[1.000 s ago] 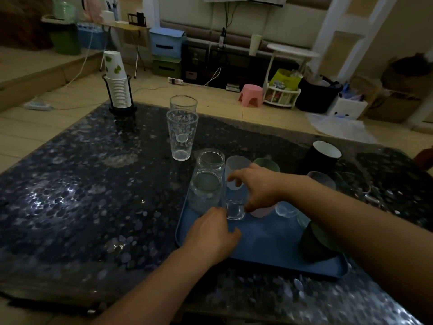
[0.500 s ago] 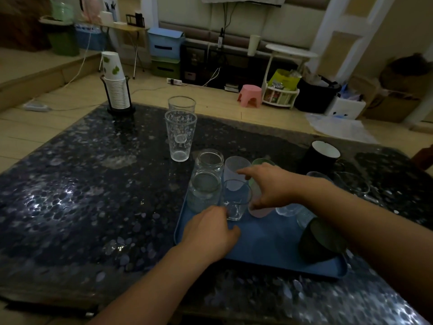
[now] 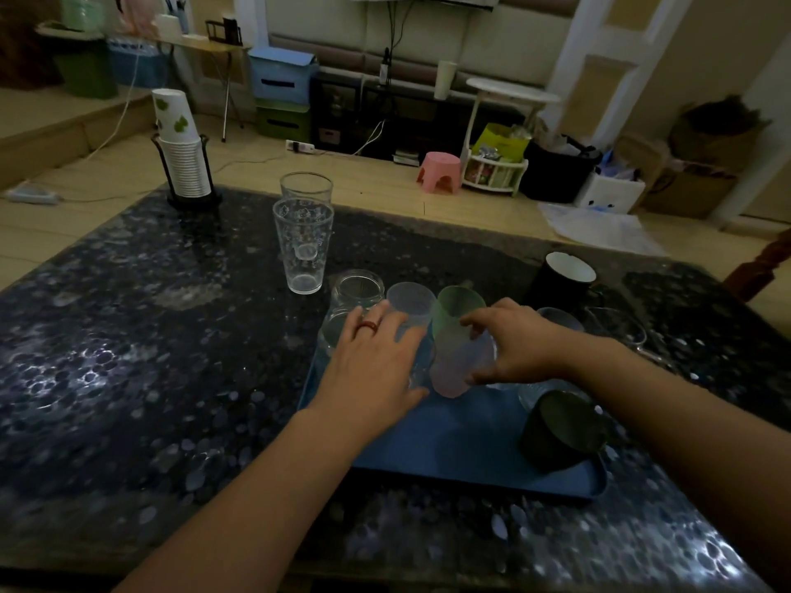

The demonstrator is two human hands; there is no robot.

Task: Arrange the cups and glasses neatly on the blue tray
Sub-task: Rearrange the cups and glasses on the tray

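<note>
- The right hand curls thumb and fingers around a pink cup, which stands tilted on the blue tray.
- The left hand lies with fingers fairly straight and spread over the glasses at the tray's left side; a red ring sits on one finger. Whether it grips the small glass beneath the palm cannot be told.
- Just behind the pink cup is a green cup, and left of that a frosted cup touched by the left fingertips.
- A clear jar stands at the tray's far left corner.
- A dark mug lies tipped at the tray's near right corner, with clear glass pieces behind it, too dim to tell apart.
- Off the tray, on the dark speckled table: a tall glass printed with small white figures, unreadable, and a second tall glass right behind it.
- A black mug with white inside stands beyond the tray on the right.
- A stack of paper cups with green leaf prints sits in a wire holder at the far left corner.
- No brand or writing can be read anywhere.
</note>
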